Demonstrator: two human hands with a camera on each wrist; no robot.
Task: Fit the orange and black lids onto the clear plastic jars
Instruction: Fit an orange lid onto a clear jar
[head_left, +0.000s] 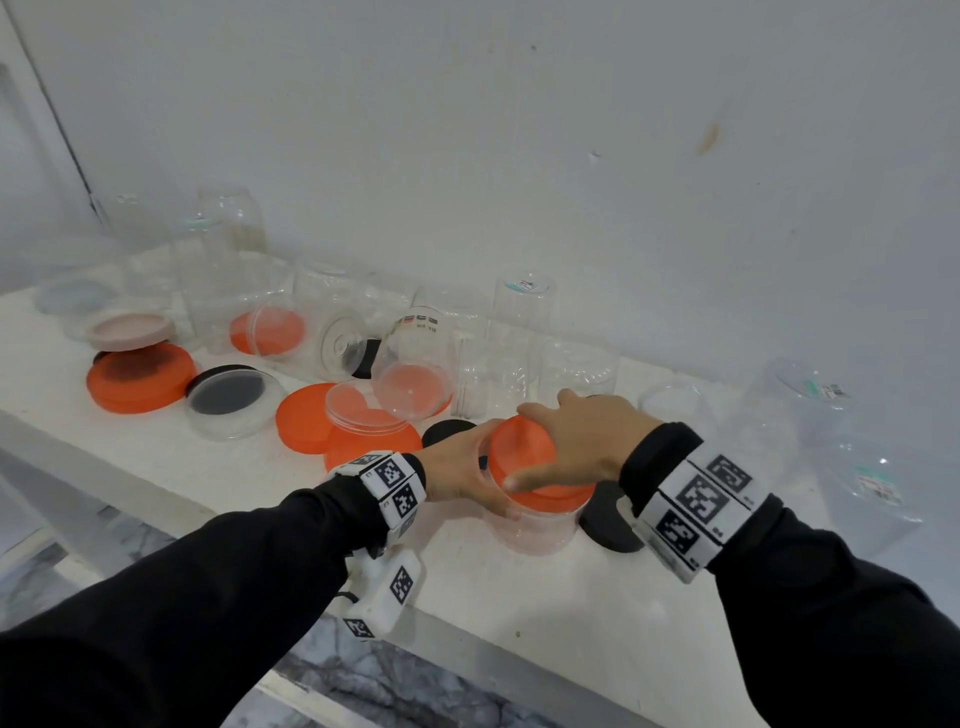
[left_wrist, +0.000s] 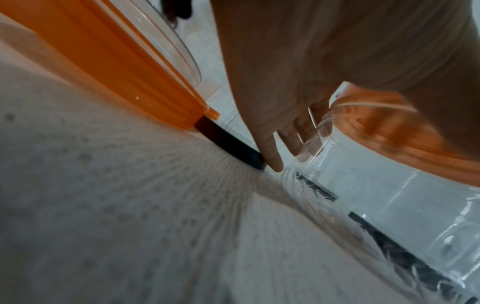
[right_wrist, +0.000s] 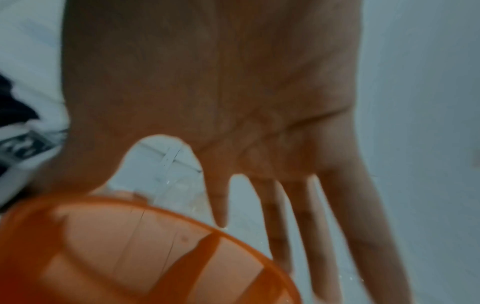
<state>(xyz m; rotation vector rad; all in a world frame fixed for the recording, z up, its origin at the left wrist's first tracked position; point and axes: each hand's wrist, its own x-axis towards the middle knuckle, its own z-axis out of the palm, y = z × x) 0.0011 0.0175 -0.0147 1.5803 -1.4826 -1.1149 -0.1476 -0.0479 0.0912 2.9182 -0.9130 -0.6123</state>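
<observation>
A clear plastic jar (head_left: 540, 527) stands near the front of the white shelf (head_left: 208, 467) with an orange lid (head_left: 524, 457) on its mouth. My left hand (head_left: 462, 470) grips the jar from the left, fingers round its far side and thumb on the near side. In the left wrist view the left hand (left_wrist: 272, 123) reaches along the jar (left_wrist: 389, 205) under the lid (left_wrist: 389, 133). My right hand (head_left: 571, 447) lies over the lid with fingers straight and spread. The right wrist view shows that hand (right_wrist: 233, 102) above the orange lid (right_wrist: 130, 246), blurred.
Loose orange lids (head_left: 140, 382) (head_left: 311, 426) and black lids (head_left: 449, 431) (head_left: 608, 519) lie around the jar. A shallow clear dish (head_left: 234, 400) sits to the left. Upturned clear jars (head_left: 522, 312) line the wall, with more jars (head_left: 810, 410) on the right.
</observation>
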